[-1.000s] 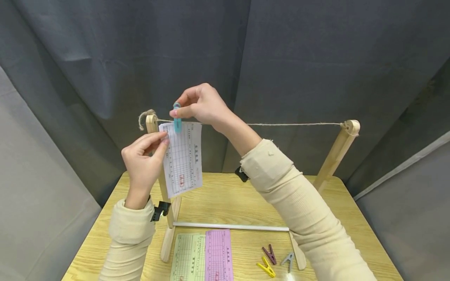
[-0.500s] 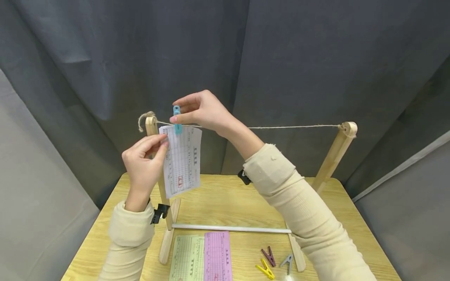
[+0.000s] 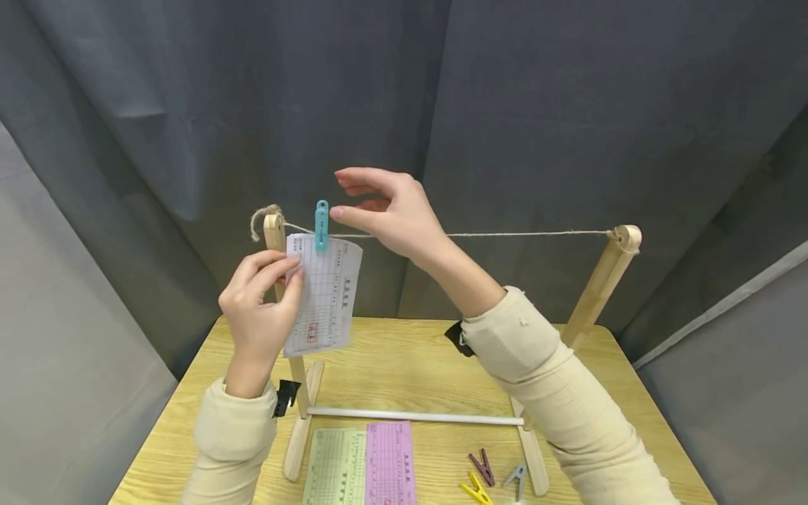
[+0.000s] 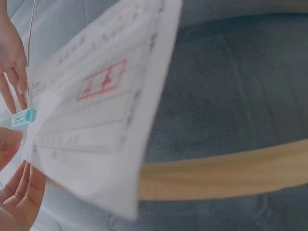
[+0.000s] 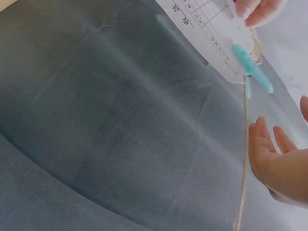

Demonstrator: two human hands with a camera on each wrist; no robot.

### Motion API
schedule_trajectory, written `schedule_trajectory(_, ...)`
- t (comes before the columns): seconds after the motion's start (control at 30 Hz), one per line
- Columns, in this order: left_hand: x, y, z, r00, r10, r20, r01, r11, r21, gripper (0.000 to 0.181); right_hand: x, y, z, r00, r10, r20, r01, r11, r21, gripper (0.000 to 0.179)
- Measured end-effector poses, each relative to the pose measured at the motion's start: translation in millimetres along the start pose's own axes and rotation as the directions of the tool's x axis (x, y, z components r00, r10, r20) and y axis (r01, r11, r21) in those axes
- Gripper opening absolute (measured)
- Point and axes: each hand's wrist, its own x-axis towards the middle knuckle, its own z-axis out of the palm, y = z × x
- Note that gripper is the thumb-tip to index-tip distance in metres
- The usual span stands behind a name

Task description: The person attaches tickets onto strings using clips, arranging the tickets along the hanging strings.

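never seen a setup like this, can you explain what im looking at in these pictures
There's no machine: these are a person's two bare hands. The widest picture is taken from the person's head; the other two come from the left and right wrists. The left hand pinches the edge of a white printed form. A light blue clothespin clips it to a string stretched between two wooden posts. The right hand is open beside that clothespin, not holding it. On the wooden table lie a green form, a pink form, and purple, yellow and gray clothespins.
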Motion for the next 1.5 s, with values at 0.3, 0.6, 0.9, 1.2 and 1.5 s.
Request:
schedule_trajectory(0.3,-7.5,-4.3,-9.1,1.0,-0.012,0.018,0.011,1.0,0.017,0.006,-23.9,-3,-13,0.997,-0.072,0.007,0.071,0.996,0.054,0.038)
schedule_trajectory(0.6,-21.6,-14.2,-17.1,0.989,0.071,0.133,-0.062,0.995,-0.073,0.013,-49.9,13,-20,0.987,-0.146,0.06,0.143,0.989,0.046,0.037)
schedule_trajectory(0.9,-49.1,-19.0,-16.6,0.949,0.212,0.232,-0.175,0.97,-0.17,0.031,-84.2,39,-26,0.987,-0.137,0.082,0.138,0.99,-0.016,0.036)
schedule_trajectory(1.2,-82.8,-20.0,-5.3,0.917,0.219,0.333,-0.119,0.948,-0.296,0.028,-114.3,68,-38,0.991,-0.104,0.08,0.11,0.991,-0.072,0.037)
schedule_trajectory(1.5,-119.9,-21.0,0.9,0.825,0.233,0.515,-0.081,0.951,-0.299,0.027,-141.3,101,-43,0.992,-0.103,0.068,0.11,0.988,-0.109,0.036)
